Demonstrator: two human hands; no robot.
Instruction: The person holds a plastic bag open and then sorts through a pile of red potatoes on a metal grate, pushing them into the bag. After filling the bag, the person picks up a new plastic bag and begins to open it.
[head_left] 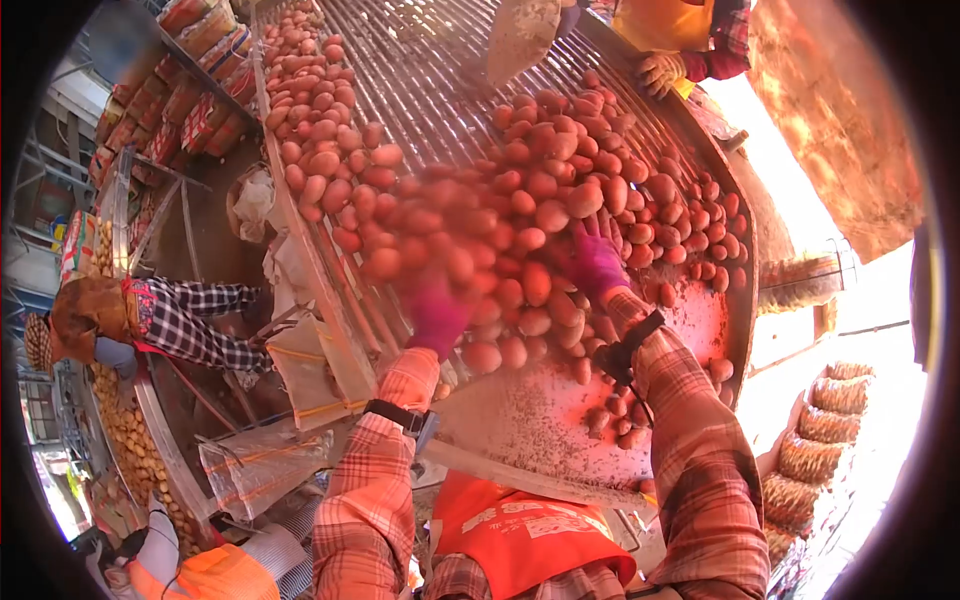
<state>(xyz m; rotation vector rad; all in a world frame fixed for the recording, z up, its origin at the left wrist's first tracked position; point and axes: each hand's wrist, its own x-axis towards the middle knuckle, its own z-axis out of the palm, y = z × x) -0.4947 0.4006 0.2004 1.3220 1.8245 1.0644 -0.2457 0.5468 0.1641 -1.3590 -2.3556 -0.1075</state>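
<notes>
Many reddish, potato-like tubers (537,284) lie heaped on a metal sorting table with ridged bars (425,75). My left hand (438,312), in a magenta glove, is at the near left edge of the heap; motion smears its fingers. Some tubers just beyond it are blurred too. My right hand (598,258), gloved in the same colour, rests against the heap's near right side with its fingers spread, touching tubers. Dark bands circle both wrists over plaid sleeves.
Across the table at the upper right is another person's gloved hand (661,73). A dirty scoop-like piece (523,38) hangs over the bars. To the left, a person in checkered trousers (205,310) bends beside a conveyor of pale tubers (135,440). Stacked sacks (828,425) stand right.
</notes>
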